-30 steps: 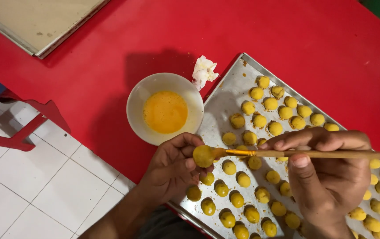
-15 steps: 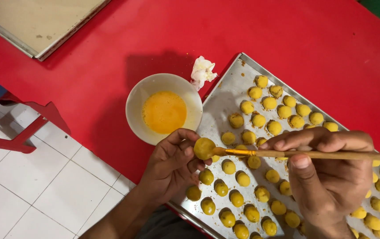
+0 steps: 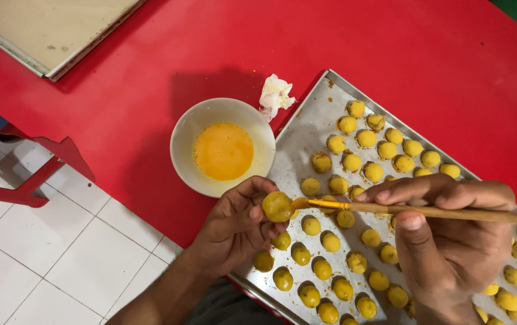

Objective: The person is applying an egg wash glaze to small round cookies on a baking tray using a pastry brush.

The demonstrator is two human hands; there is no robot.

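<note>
Left hand (image 3: 234, 232) has its fingers pinched around one small round yellow dough ball (image 3: 277, 206), held just above the near-left part of the rectangular silver metal baking tray (image 3: 306, 129). Right hand (image 3: 451, 241) is at abt 4 o'clock in the head view, fingers pressed together on a thin wooden-handled pastry brush (image 3: 427, 211). The brush lies roughly level, w/ its orange-yellow tip touching the right side of the held ball.

The tray runs diagonally from 12 down to 5 o'clock and is packed w/ rows of little yellow dough balls (image 3: 354, 162); the ones nearer the bottom edge look darker and glossier than the ones up top.

Just left of the tray, around 10 o'clock from the left hand, sits a round white bowl of orange-yellow beaten egg (image 3: 223, 147). A crumpled white bit of tissue (image 3: 275, 95) lies btwn the bowl and the tray's top corner, touching or nearly touching the tray edge, can't tell which.

All of it is on a glossy red surface (image 3: 390, 42). At 11 o'clock there's a second flat beige tray w/ a metal rim (image 3: 48, 30). White tiled floor (image 3: 42, 265) at 8 o'clock.
</note>
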